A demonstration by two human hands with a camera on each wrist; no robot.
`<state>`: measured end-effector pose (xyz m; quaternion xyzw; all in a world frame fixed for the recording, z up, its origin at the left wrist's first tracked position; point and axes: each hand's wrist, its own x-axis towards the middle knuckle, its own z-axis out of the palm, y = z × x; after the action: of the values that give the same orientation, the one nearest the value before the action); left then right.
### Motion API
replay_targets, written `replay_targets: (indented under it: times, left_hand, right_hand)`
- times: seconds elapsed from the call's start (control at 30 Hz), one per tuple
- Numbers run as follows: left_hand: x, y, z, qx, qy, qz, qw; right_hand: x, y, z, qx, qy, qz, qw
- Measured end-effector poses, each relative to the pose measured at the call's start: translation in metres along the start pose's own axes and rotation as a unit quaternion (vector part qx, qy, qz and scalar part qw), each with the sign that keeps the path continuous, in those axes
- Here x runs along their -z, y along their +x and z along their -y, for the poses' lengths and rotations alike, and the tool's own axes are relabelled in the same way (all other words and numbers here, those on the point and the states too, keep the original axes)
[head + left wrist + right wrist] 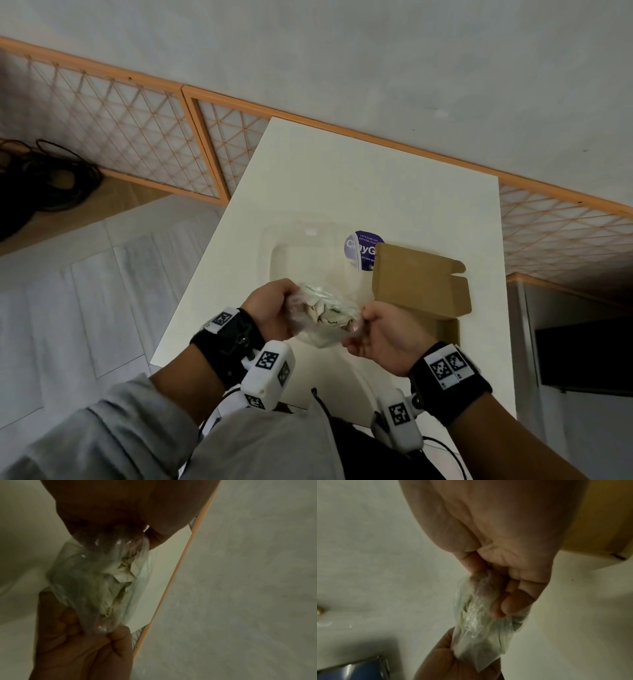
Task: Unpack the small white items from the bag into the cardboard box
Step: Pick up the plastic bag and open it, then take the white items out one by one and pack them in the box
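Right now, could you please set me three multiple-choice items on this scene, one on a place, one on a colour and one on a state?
1. Where is the cardboard box relative to the bag?
A. On the person's right
B. On the person's left
C. Under the table

2. What colour is the round sticker beside the box?
A. Red
B. Purple
C. Green

3. How is the clear bag held?
A. Lying untouched on the table
B. By one hand only
C. Gripped at opposite ends by both hands, above the table

Answers:
1. A, since the box sits just past the right hand.
2. B, since its visible face is purple with pale lettering.
3. C, since the left hand and the right hand each pinch an end, with the small white items still inside.
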<state>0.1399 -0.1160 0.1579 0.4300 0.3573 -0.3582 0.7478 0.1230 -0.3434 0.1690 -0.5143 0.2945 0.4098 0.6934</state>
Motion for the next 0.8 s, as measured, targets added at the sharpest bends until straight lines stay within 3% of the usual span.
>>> replay_targets:
  times: [0.23, 0.43, 0.53, 0.63, 0.7, 0.8]
  left_hand:
    - [0.007, 0.011, 0.017, 0.031, 0.022, -0.029, 0.999]
    - [0.019, 0.012, 0.019, 0.058, 0.023, -0.038, 0.997]
    - [0.026, 0.016, 0.023, 0.078, 0.045, -0.038, 0.995]
    - [0.033, 0.020, 0.030, 0.089, 0.088, -0.023, 0.992]
    - [0.037, 0.023, 0.037, 0.091, 0.112, -0.012, 0.989]
    - [0.039, 0.028, 0.045, 0.038, 0.149, -0.038, 0.987]
  right_hand:
    - [0.005, 0.004, -0.006, -0.004, -0.020, 0.097, 0.995]
    - [0.014, 0.021, -0.023, 0.070, 0.027, 0.037, 0.997]
    - [0.017, 0.025, -0.026, 0.114, -0.065, -0.029, 0.991]
    - [0.017, 0.029, -0.034, 0.158, -0.201, -0.074, 0.964]
    - [0.018, 0.032, -0.040, 0.180, -0.285, -0.082, 0.938]
    - [0.018, 0.036, -0.048, 0.172, -0.380, -0.068, 0.906]
